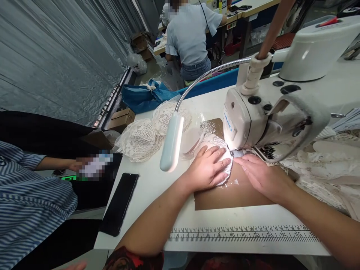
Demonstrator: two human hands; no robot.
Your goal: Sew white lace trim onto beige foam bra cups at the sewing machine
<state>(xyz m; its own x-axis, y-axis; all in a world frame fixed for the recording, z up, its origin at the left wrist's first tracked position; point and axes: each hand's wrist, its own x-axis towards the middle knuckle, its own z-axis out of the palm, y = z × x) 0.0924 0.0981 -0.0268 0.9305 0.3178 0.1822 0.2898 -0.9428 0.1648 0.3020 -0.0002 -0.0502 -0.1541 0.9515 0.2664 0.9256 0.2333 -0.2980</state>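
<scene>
A white lace cup piece [227,171], like a bra cup, lies under the needle area of a white sewing machine [239,116]. My left hand [209,168] rests flat on it, fingers spread and pointing toward the presser foot [236,153]. From the other side my right hand [260,176] reaches in close to the foot. Its fingers are pressed together, with the fingertips at the lace edge; the exact grip is partly hidden. Beneath both hands is a brown sheet [242,197] on the white table [152,195].
Stacked lace cups [140,140] sit behind a bendable lamp [171,142]. A black phone [119,204] lies at left, and a printed ruler [242,234] runs along the front edge. Lace fabric [320,176] is heaped at right. A striped-sleeved person [30,198] stands left; another [191,33] sits ahead.
</scene>
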